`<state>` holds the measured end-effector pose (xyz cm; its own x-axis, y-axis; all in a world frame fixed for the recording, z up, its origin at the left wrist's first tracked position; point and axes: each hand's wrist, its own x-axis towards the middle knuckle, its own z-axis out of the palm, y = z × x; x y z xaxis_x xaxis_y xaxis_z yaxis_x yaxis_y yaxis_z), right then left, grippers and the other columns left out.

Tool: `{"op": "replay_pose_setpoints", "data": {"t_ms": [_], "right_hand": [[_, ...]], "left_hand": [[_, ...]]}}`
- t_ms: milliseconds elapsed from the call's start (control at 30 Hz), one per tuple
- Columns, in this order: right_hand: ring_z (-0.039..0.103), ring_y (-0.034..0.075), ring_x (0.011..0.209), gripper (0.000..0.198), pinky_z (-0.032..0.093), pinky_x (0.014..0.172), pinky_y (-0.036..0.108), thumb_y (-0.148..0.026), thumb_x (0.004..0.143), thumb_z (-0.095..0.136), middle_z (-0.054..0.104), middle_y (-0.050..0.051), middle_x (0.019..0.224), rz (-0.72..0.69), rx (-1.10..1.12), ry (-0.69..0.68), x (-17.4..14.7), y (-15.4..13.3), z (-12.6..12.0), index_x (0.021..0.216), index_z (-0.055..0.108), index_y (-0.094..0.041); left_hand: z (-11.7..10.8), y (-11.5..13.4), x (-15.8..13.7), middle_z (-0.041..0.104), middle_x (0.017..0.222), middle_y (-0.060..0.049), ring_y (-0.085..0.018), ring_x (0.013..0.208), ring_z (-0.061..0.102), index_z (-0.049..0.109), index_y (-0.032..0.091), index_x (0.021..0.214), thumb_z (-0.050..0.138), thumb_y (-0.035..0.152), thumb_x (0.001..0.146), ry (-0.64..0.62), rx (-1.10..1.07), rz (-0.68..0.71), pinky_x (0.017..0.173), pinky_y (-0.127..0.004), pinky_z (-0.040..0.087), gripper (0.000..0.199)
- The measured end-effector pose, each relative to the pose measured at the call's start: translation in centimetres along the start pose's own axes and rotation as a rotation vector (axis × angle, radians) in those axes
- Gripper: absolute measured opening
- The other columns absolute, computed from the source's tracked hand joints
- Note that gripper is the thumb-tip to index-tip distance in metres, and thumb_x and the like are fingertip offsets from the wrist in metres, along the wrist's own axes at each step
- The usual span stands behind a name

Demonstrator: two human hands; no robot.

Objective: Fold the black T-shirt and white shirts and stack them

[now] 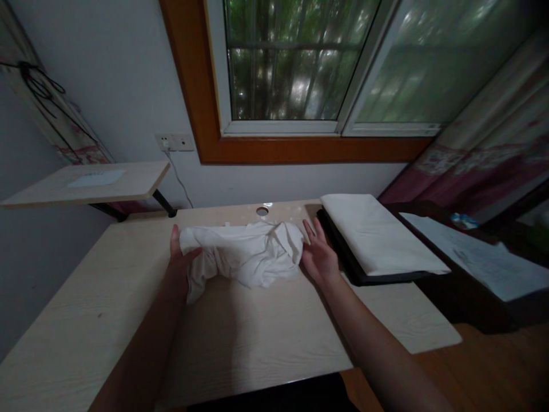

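A crumpled white cloth garment lies bunched between my hands over the pale desk. Its top edge runs fairly straight from one hand to the other, and a loose flap hangs at its left end. My left hand grips that left end, thumb across the front of the fabric and one finger stretched up beside it. At the right end, my right hand pinches the fabric's edge while two fingers point up and apart. The fingertips touching the cloth on this side are partly hidden.
Right of my right hand, a folded white cloth rests on a black flat item. A raised shelf holds a paper sheet at the left. The desk has a cable hole near the wall. More papers lie far right.
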<state>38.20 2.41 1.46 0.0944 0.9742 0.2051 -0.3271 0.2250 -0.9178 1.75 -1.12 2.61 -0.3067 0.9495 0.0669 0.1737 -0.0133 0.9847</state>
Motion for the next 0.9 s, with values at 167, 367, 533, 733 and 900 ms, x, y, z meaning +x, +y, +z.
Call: {"op": "replay_pose_setpoints", "data": {"t_ms": [167, 367, 533, 733, 900], "right_hand": [[0.051, 0.028, 0.135, 0.041, 0.044, 0.109, 0.051, -0.034, 0.086, 0.064, 0.056, 0.008, 0.142, -0.153, -0.245, 0.011, -0.6, 0.7, 0.6, 0.127, 0.065, -0.033], [0.055, 0.028, 0.124, 0.027, 0.044, 0.108, 0.051, -0.030, 0.090, 0.067, 0.062, 0.010, 0.129, -0.496, -0.800, -0.385, -2.7, 0.8, 2.7, 0.117, 0.072, -0.030], [0.055, 0.029, 0.123, 0.041, 0.045, 0.106, 0.051, -0.027, 0.092, 0.065, 0.065, 0.010, 0.132, -0.488, -1.040, -0.623, -3.0, 1.9, 3.6, 0.133, 0.064, -0.029], [0.061, 0.028, 0.106, 0.025, 0.049, 0.095, 0.043, -0.019, 0.094, 0.054, 0.072, 0.010, 0.107, -0.378, -1.132, -0.474, -2.3, 2.5, 3.2, 0.114, 0.070, -0.022], [0.066, 0.024, 0.086, 0.025, 0.049, 0.079, 0.034, -0.034, 0.098, 0.047, 0.072, 0.005, 0.091, -0.179, -0.965, -0.221, -1.5, 3.0, 2.1, 0.106, 0.068, -0.023]], "left_hand": [[-0.2, -2.2, 1.7, 0.054, 0.143, -0.015, -0.031, 0.125, 0.058, 0.041, 0.019, 0.149, 0.073, 0.037, 0.076, 0.075, 0.183, -0.024, 0.104, -0.048, 0.049, 0.081], [-0.1, -2.8, 1.4, 0.052, 0.131, -0.018, -0.035, 0.133, 0.044, 0.062, 0.016, 0.119, 0.069, 0.024, 0.075, 0.222, 0.627, 0.395, 0.113, -0.054, 0.037, 0.046], [0.3, -0.8, -0.5, 0.061, 0.108, -0.013, -0.032, 0.113, 0.054, 0.067, 0.019, 0.097, 0.061, 0.027, 0.089, 0.103, 0.812, 0.632, 0.109, -0.055, 0.036, 0.012], [2.1, -0.1, -2.0, 0.071, 0.097, -0.009, -0.026, 0.096, 0.061, 0.073, 0.024, 0.097, 0.058, 0.034, 0.094, -0.516, 0.770, 0.755, 0.097, -0.044, 0.046, 0.018], [2.7, -0.4, -2.4, 0.067, 0.128, -0.011, -0.032, 0.118, 0.057, 0.065, 0.027, 0.132, 0.071, 0.046, 0.085, -0.588, 0.809, 0.737, 0.106, -0.049, 0.042, 0.051]]}}
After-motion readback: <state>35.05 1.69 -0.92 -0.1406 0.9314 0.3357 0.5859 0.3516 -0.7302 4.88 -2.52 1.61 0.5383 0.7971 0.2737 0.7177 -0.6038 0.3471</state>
